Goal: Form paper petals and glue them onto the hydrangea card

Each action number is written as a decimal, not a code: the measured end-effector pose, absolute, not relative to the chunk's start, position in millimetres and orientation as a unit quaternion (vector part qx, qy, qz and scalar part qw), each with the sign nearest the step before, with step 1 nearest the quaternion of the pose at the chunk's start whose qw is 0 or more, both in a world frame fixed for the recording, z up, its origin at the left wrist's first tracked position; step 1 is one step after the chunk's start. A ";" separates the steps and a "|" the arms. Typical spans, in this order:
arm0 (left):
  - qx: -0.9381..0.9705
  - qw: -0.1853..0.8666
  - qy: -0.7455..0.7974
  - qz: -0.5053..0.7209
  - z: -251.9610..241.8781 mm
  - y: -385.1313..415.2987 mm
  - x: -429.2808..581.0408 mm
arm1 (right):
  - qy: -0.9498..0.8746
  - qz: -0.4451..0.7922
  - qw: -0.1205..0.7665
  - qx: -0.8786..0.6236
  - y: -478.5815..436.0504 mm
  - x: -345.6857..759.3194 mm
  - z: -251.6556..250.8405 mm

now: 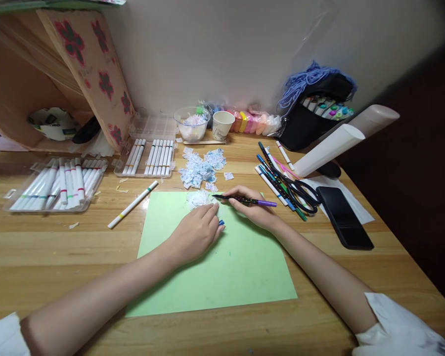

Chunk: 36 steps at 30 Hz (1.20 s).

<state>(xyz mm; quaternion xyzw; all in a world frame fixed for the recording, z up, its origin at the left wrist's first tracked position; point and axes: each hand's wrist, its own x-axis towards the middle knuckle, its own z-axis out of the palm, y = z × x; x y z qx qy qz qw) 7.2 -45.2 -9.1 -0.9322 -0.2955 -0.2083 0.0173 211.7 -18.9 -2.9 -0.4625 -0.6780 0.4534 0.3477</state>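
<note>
My right hand (250,210) holds a black felt-tip pen (250,201) with a purple end, its tip pointing left over the upper part of the green sheet of paper (222,267). My left hand (196,232) lies on the sheet with its fingers curled. A small blue piece (221,223), like a pen cap, sticks out between its thumb and fingers. Just beyond these fingertips is a small heap of white paper scraps (198,199) on the sheet. Behind the sheet lies a pile of torn light-blue paper pieces (198,168).
Left are two clear cases of markers (55,185) (144,158) and a loose marker (132,204). A bowl (192,126) and paper cup (223,124) stand behind. Right lie pens (278,185), scissors (304,193), a phone (344,217), and a white roll (330,148).
</note>
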 end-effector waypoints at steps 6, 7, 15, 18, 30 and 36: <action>-0.933 0.015 -0.289 -0.211 -8.3 -45.0 7.2 | -0.682 0.461 0.337 -0.458 -18.5 211.6 -2.1; -0.933 0.014 -0.290 -0.212 -8.3 -45.0 7.2 | -0.680 0.458 0.339 -0.461 -18.5 211.3 -1.8; -0.934 0.019 -0.290 -0.207 -7.8 -45.2 7.1 | -0.676 0.459 0.347 -0.460 -19.3 211.1 -0.3; -0.935 0.020 -0.288 -0.206 -7.9 -45.2 6.8 | -0.681 0.457 0.346 -0.456 -18.8 211.7 -1.2; -0.935 -0.008 -0.298 -0.191 -4.6 -45.1 6.7 | -0.670 0.462 0.357 -0.459 -17.6 214.0 -4.6; -0.936 -0.002 -0.299 -0.183 -5.8 -45.9 7.3 | -0.671 0.454 0.367 -0.458 -17.6 214.7 -4.1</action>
